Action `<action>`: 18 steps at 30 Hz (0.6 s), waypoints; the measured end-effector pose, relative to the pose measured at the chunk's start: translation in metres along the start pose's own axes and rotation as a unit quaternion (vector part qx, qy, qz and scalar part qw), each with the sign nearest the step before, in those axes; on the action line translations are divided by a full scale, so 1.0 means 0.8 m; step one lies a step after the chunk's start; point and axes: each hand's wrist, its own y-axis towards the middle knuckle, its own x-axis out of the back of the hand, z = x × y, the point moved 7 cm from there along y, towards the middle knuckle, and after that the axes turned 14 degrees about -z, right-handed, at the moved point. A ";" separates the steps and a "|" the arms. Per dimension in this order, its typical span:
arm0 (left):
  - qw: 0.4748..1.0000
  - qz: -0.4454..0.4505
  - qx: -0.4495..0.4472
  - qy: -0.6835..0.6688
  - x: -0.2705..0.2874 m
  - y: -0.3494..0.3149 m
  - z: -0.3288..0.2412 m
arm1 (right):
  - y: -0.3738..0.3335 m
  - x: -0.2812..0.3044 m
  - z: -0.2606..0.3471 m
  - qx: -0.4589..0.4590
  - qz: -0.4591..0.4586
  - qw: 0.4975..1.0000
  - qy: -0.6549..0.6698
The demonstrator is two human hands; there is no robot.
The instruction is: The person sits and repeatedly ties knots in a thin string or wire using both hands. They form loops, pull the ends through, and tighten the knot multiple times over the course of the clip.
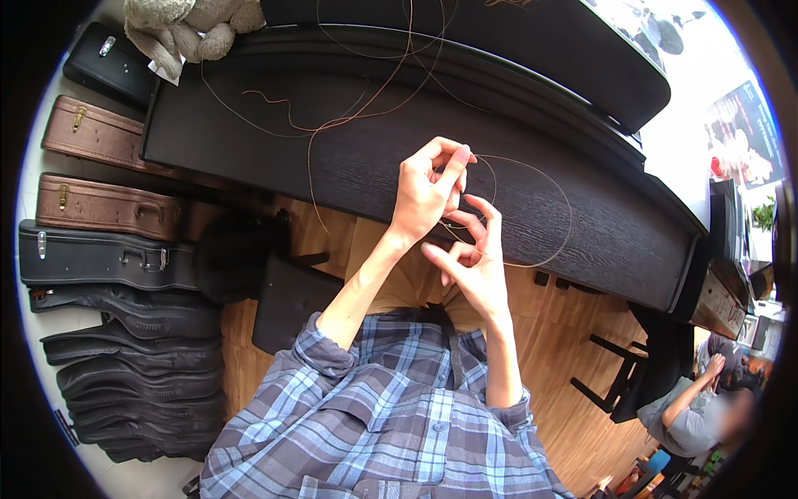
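Note:
My left hand (426, 190) is closed in a pinch on a thin looped wire string (570, 208), which looks like an instrument string. Its loop spreads out to the right over the dark wooden top. Just below and to the right, my right hand (474, 259) has thumb and fingers apart, with part of the string passing close to them. Whether any finger touches it is hard to tell. Loose copper-coloured strings (332, 123) lie in tangled curves beyond my left hand, one end hanging over the near edge.
A black piano-like cabinet (224, 108) spans the front. Several instrument cases (108, 254) line the left side, with a plush toy (199, 37) at upper left. A black stool (291, 303) stands on the wooden floor. Another person (677, 416) sits at lower right.

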 end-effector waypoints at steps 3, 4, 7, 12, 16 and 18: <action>1.000 0.001 0.006 -0.011 -0.001 0.000 0.002 | 0.005 0.000 -0.007 0.004 -0.034 0.999 0.015; 1.000 -0.002 0.009 -0.011 -0.001 0.001 0.002 | 0.004 -0.001 -0.007 0.009 -0.036 0.999 0.009; 1.000 0.004 0.018 -0.015 0.000 0.000 0.001 | 0.002 -0.001 -0.005 0.030 -0.043 0.999 -0.014; 1.000 0.003 0.017 -0.017 -0.002 -0.001 0.000 | 0.002 -0.002 -0.007 0.025 -0.067 0.997 -0.003; 0.999 -0.003 0.029 -0.028 -0.002 -0.002 0.000 | -0.018 0.016 -0.012 -0.012 -0.025 0.998 -0.054; 0.999 -0.008 0.033 -0.032 -0.001 -0.002 0.000 | -0.035 0.031 -0.017 -0.033 -0.002 0.996 -0.080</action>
